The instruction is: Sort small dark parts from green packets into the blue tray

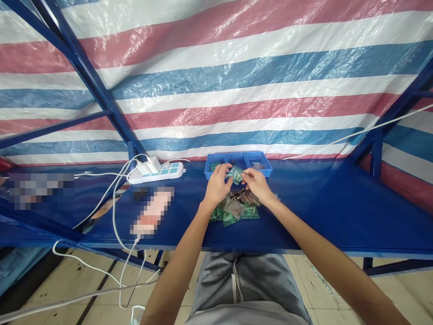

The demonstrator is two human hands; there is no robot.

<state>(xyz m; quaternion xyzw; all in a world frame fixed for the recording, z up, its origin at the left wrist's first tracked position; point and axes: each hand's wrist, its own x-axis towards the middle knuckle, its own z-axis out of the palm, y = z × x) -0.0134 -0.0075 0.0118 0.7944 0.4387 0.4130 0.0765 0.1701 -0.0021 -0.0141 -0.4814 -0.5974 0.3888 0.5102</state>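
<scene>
The left hand [216, 185] and right hand [257, 183], fingers closed, pinch one green packet [236, 174] above the pile [237, 208] on the bench [321, 203], just before the tray [237, 154]. A light grip at the edges should keep it flat.

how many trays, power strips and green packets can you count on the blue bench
blue tray: 1
white power strip: 1
green packet held between left hand and right hand: 1
heap of green packets: 1 heap, too overlapped to count singly
total: 4
</scene>
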